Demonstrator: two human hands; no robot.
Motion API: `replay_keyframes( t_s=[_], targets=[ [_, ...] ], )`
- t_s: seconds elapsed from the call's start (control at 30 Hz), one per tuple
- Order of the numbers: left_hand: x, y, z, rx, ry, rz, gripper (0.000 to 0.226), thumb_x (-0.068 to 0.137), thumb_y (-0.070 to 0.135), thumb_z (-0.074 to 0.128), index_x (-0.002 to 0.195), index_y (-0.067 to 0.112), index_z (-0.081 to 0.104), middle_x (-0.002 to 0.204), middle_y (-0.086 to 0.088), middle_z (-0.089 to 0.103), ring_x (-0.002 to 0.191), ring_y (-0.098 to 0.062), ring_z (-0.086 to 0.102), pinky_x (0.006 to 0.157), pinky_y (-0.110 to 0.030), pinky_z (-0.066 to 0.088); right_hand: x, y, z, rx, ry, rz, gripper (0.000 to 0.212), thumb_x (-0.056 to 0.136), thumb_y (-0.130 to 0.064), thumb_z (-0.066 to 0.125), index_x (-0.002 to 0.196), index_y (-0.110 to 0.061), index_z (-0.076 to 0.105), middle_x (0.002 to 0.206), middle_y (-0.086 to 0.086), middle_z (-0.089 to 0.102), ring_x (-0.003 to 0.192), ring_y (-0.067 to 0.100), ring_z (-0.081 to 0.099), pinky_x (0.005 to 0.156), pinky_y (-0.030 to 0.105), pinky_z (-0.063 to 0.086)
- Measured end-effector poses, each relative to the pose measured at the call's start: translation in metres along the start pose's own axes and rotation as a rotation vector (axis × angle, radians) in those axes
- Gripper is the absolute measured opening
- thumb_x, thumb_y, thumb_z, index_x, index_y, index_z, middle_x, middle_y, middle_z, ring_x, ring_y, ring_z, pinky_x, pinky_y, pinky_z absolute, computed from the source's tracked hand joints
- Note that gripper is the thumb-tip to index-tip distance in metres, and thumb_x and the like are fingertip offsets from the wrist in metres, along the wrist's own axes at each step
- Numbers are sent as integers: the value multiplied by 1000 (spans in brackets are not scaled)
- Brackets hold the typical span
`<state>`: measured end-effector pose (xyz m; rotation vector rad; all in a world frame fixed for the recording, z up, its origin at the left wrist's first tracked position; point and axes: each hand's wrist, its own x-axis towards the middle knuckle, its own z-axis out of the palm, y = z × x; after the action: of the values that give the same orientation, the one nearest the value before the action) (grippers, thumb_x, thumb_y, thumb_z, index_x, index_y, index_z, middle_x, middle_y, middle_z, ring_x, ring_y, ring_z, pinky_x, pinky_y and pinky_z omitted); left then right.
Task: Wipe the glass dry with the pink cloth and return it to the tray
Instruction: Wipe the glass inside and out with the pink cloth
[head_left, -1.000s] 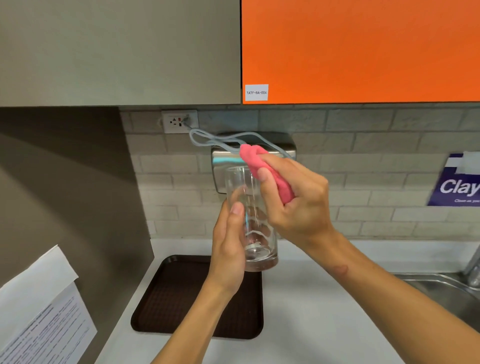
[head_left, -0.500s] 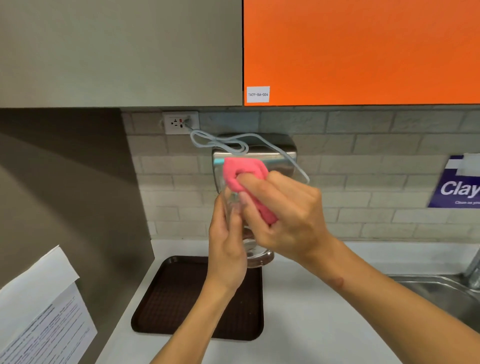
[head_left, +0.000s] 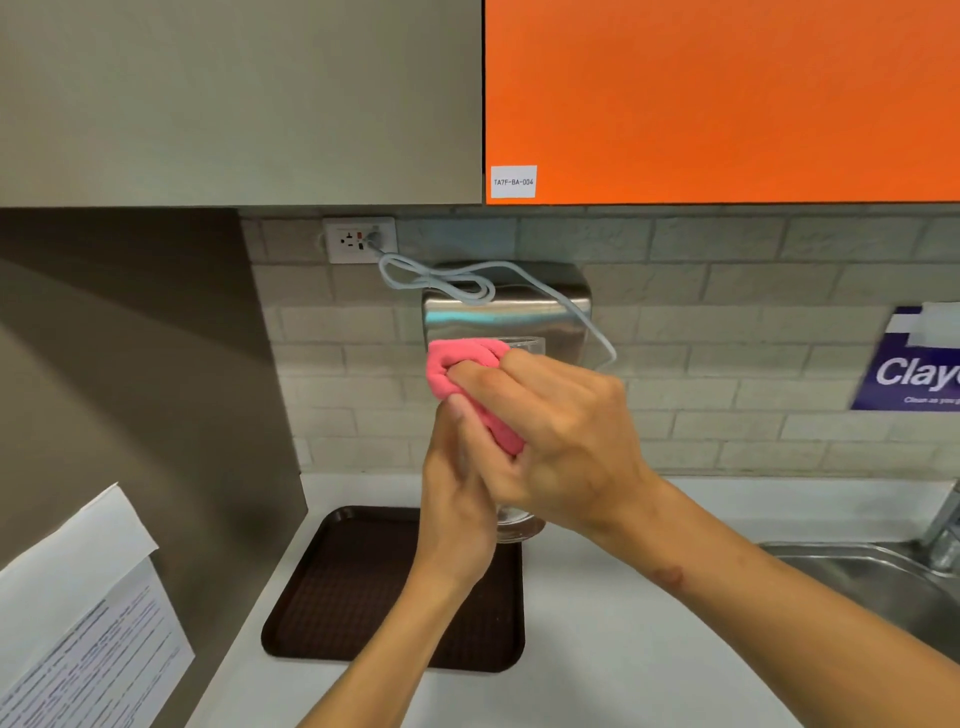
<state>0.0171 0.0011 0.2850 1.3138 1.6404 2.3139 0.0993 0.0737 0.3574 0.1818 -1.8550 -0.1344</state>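
A clear drinking glass (head_left: 517, 526) is held upright in the air above the counter, mostly hidden by both hands; only its rim and thick base show. My left hand (head_left: 457, 499) grips its near side. My right hand (head_left: 561, 441) presses a bunched pink cloth (head_left: 457, 366) against the glass's left side near the rim. The dark brown tray (head_left: 363, 592) lies on the white counter below, with nothing on it.
A steel wall unit (head_left: 540, 312) with a looped grey cord (head_left: 441, 283) hangs right behind the glass. A steel sink (head_left: 872, 577) and tap are at the right. Paper sheets (head_left: 78, 613) hang on the left wall. Cabinets are overhead.
My right hand has slid the pink cloth from the glass's right side across to its left side and lower, now covering most of the glass. My left hand keeps its grip.
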Motion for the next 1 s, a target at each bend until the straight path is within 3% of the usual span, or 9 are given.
replay_keyframes(
  t_s=[0.1, 0.2, 0.37, 0.53, 0.7, 0.77, 0.83, 0.9, 1.0],
  targets=[
    [0, 0, -5, -82, -2, -49, 37, 111, 52, 47, 144, 40, 58, 128, 3, 76, 117, -21, 75, 93, -40, 64, -2, 10, -5, -1, 69, 45, 26, 105, -25, 61, 109, -10, 83, 84, 2, 76, 65, 18, 68, 60, 31, 58],
    [-1, 4, -12, -298, -16, -159, 59, 100, 60, 49, 147, 25, 59, 129, -14, 75, 114, -36, 75, 91, -59, 63, -7, 26, -10, 105, 105, 169, 29, 105, -21, 60, 115, -2, 80, 80, 7, 73, 61, 18, 60, 56, 32, 54],
    [3, 14, -13, -576, -268, -287, 73, 94, 73, 62, 146, 21, 59, 118, -14, 77, 93, -28, 78, 78, -45, 66, -5, 36, -7, 328, 44, 210, 33, 99, -20, 62, 121, 1, 73, 107, 8, 55, 89, 11, 52, 81, 19, 48],
    [12, 16, -12, -775, -453, -416, 69, 94, 65, 69, 137, 11, 66, 111, -18, 73, 76, -30, 74, 65, -43, 62, 5, 44, -8, 289, 76, 130, 27, 99, -14, 64, 116, 5, 75, 121, 14, 57, 93, 17, 57, 85, 23, 48],
    [14, 12, -16, -982, -408, -435, 57, 103, 54, 60, 132, 5, 70, 119, -17, 76, 104, -31, 78, 85, -45, 65, -13, 29, -9, 253, -4, -88, 29, 104, -13, 55, 103, 4, 79, 109, 19, 70, 89, 24, 59, 83, 23, 48],
    [13, 10, -19, -987, -436, -463, 58, 106, 54, 55, 126, 1, 70, 110, -16, 78, 100, -28, 79, 84, -40, 65, -26, 18, -11, 239, -68, -206, 25, 100, -12, 58, 98, -1, 80, 107, 12, 69, 82, 21, 53, 85, 16, 37],
    [10, 8, -19, -981, -466, -491, 58, 106, 53, 56, 126, 1, 70, 109, -16, 78, 98, -27, 79, 82, -39, 65, -27, 22, -13, 220, -96, -292, 23, 99, -15, 62, 96, -4, 81, 102, 11, 73, 79, 22, 54, 79, 22, 41],
    [7, 8, -15, -960, -443, -477, 54, 103, 50, 63, 129, 4, 71, 115, -16, 78, 102, -29, 79, 84, -43, 66, -13, 37, -14, 180, -75, -292, 25, 100, -18, 64, 97, -2, 82, 97, 16, 75, 79, 25, 57, 72, 30, 46],
    [8, 11, -8, -839, -335, -440, 61, 93, 57, 74, 132, 10, 73, 121, -15, 76, 106, -29, 75, 87, -44, 64, 13, 58, -16, 125, 10, -165, 24, 103, -17, 65, 104, 1, 80, 102, 20, 70, 89, 25, 62, 76, 27, 49]
  ],
)
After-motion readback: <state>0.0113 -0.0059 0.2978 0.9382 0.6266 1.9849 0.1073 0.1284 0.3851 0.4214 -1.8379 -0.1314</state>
